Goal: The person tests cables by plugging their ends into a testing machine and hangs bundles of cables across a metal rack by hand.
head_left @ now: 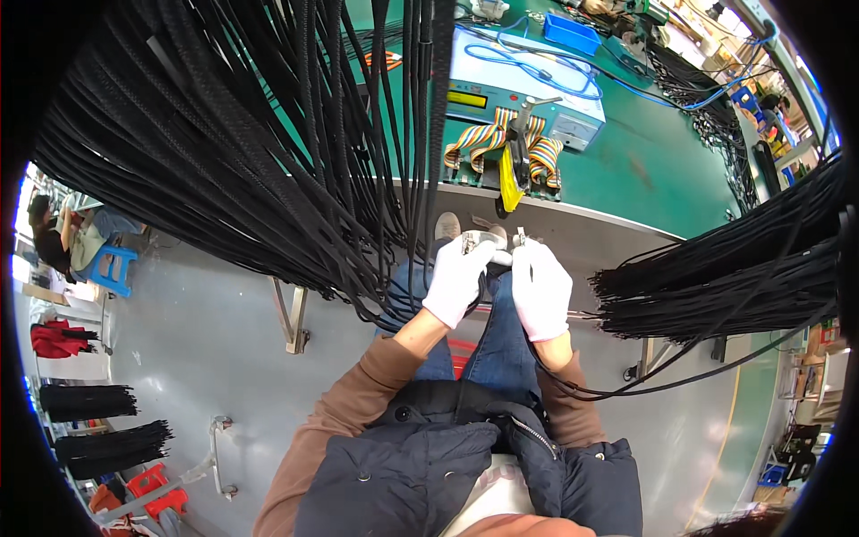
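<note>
Both hands wear white gloves and are raised close together over my lap, just in front of the bench edge. My left hand (455, 279) is closed, with a small silvery metal piece (469, 241) at its fingertips; it looks like a cable connector. My right hand (540, 288) pinches another small metal connector (519, 236), pointing up. A black cable (617, 392) curves from below my right wrist toward the bundle on the right. Between the fingertips the details are too small to tell.
Black sleeved cables (206, 134) hang thickly on the left; another bundle (716, 277) lies on the right. On the green bench (640, 174) stand a tester box (488, 80), rainbow ribbon cables (474, 139), a yellow-handled clamp (511, 179) and a blue tray (573, 34). A person (58, 233) sits far left.
</note>
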Demonstrator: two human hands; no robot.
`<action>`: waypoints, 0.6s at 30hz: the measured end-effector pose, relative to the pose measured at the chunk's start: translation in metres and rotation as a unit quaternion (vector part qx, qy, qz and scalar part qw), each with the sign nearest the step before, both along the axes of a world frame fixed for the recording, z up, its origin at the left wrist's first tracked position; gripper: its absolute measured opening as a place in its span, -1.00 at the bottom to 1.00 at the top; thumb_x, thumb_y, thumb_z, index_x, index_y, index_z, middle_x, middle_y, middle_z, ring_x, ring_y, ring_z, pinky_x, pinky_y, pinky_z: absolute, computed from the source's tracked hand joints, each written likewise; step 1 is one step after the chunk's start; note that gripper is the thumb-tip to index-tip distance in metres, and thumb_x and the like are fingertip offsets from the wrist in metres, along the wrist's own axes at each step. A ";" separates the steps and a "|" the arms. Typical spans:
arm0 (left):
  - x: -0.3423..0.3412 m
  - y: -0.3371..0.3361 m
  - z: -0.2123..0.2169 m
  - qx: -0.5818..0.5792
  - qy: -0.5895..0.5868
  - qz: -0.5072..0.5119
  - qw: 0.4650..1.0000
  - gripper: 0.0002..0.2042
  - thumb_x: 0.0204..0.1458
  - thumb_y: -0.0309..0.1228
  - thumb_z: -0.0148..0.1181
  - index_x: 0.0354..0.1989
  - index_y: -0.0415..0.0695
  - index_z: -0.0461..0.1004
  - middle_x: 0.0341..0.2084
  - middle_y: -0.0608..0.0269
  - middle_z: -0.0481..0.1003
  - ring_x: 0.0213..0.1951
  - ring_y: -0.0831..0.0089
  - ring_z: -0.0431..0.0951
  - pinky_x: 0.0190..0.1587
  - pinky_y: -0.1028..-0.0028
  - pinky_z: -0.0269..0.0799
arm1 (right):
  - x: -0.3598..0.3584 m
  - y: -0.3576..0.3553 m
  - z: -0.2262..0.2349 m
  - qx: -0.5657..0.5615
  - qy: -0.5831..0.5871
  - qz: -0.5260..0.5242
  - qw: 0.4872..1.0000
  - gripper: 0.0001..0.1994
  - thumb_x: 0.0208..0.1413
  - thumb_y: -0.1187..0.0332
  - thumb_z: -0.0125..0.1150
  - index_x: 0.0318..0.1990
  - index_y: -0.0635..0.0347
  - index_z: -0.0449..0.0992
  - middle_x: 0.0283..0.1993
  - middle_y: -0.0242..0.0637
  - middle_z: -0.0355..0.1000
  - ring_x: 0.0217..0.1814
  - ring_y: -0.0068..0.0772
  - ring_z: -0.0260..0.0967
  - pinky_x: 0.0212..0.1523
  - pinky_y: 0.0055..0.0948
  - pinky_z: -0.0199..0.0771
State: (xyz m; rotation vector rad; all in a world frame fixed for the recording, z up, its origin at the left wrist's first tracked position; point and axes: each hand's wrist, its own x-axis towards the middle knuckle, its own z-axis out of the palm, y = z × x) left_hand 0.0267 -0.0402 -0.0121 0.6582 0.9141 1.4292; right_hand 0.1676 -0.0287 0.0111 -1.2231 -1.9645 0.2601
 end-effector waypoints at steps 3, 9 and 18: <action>-0.001 0.000 0.003 0.005 0.101 0.003 0.995 -0.82 0.10 -0.47 0.15 -0.18 -0.30 0.52 -0.33 0.18 0.57 -0.30 0.54 0.48 -0.23 0.61 0.37 | -0.007 0.003 -0.018 0.047 -0.008 0.011 0.999 -0.73 0.11 0.41 0.14 -0.06 0.28 0.57 -0.15 -0.17 0.55 -0.26 -0.28 0.49 -0.25 -0.46 0.46; -0.011 0.002 -0.006 -0.018 0.091 -0.025 0.995 -0.85 0.09 -0.49 0.18 -0.20 -0.26 0.54 -0.34 0.24 0.57 -0.33 0.60 0.47 -0.24 0.64 0.35 | -0.018 0.000 -0.020 0.095 -0.038 -0.005 0.995 -0.72 0.08 0.43 0.17 -0.04 0.27 0.56 -0.13 -0.17 0.55 -0.23 -0.25 0.49 -0.20 -0.46 0.48; -0.019 0.007 -0.015 -0.055 -0.011 -0.071 0.996 -0.86 0.08 -0.50 0.20 -0.21 -0.25 0.54 -0.33 0.26 0.57 -0.33 0.62 0.49 -0.25 0.67 0.38 | -0.019 0.001 -0.011 0.086 0.051 0.018 0.995 -0.73 0.06 0.46 0.18 -0.06 0.27 0.57 -0.16 -0.16 0.56 -0.27 -0.25 0.49 -0.23 -0.47 0.49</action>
